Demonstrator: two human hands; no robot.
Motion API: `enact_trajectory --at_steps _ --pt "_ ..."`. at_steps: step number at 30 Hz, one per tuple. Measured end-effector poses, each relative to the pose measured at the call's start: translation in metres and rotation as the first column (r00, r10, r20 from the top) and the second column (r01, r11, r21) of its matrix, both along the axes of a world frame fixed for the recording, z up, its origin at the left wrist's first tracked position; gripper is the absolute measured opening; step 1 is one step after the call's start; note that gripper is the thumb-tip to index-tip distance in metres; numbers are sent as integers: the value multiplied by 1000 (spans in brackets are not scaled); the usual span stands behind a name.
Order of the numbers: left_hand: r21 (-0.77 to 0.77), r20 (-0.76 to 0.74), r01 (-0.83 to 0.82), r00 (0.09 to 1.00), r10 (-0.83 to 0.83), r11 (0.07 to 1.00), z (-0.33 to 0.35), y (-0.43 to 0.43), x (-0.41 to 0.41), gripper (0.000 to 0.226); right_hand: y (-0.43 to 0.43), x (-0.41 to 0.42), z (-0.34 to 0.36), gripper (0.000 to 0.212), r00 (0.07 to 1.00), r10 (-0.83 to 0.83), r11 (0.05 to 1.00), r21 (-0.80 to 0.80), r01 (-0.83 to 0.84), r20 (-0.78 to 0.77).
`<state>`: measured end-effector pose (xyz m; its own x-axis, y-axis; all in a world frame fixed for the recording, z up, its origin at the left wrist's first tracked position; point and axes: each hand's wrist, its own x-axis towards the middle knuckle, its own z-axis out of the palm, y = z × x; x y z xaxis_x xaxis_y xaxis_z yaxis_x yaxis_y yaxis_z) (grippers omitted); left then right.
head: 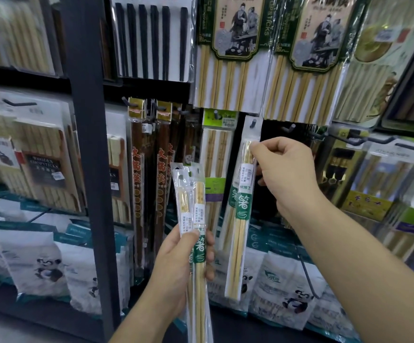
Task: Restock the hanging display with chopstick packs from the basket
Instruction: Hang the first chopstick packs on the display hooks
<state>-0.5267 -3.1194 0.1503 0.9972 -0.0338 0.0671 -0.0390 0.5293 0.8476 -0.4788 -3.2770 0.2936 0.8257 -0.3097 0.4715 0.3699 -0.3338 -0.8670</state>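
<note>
Dark gap behind the bare peg (290, 127) is passable; hung pack (246, 194) closes its left, large bamboo packs (297, 78) overhang above, hanging sets (374, 174) crowd the right.

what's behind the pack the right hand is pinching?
Behind the pack pinched by the right hand, another green-banded pack shows along its left edge; the rest, and anything further back, is covered.

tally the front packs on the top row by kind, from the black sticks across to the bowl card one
black chopsticks pack: 1
pale chopsticks packs with the two-figures card: 2
pack with the bowl card: 1
total: 4
</note>
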Motion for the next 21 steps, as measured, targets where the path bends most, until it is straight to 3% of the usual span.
enact_trajectory --at_steps 7,9,12,15,21 --pt "-21 46 32 998 -31 999 1 0 -1 18 -5 -4 -22 25 993 -110 982 -147 116 46" --pt "-46 63 58 996 -55 997 1 0 -2 22 -2 -8 -31 27 1000 -21 985 -170 20 -4" --pt "-59 92 109 990 -103 992 1 0 -1 24 9 -15 -43 19 965 169 955 -207 -210 -199" --pt "-29 87 132 988 -129 991 -2 -3 -1 22 18 -17 -54 26 924 237 922 -231 -311 -300" --pt "21 47 36 998 -37 999 -6 -2 5 27 17 -21 -43 37 977 190 936 -284 -209 -95"
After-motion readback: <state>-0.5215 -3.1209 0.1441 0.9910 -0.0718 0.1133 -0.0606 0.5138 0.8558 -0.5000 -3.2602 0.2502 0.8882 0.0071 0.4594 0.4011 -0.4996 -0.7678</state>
